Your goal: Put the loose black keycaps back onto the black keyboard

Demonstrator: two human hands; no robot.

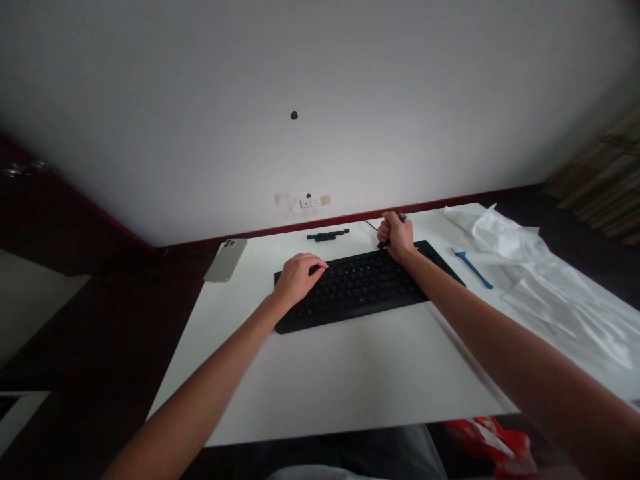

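A black keyboard (360, 287) lies at a slight slant on the white table. Over its upper left part rests my left hand (297, 277), thumb and fingertips pinched together near the top row of keys. Whatever the pinch may hold is too dark to make out. My right hand (399, 238) is a fist at the keyboard's upper right edge, wrapped around a slim black tool (403, 217). One end pokes out above the fist, and a dark end shows below near the keyboard's back edge. Behind the keyboard lie several small black pieces (328, 235), seemingly loose keycaps in a row.
A phone (227, 260) lies face down at the table's left back corner. Right of the keyboard are a blue slim tool (474, 269) and crumpled white plastic sheeting (545, 273). A thin cable (371, 226) runs behind the keyboard. A red bag (493, 445) sits below the front edge.
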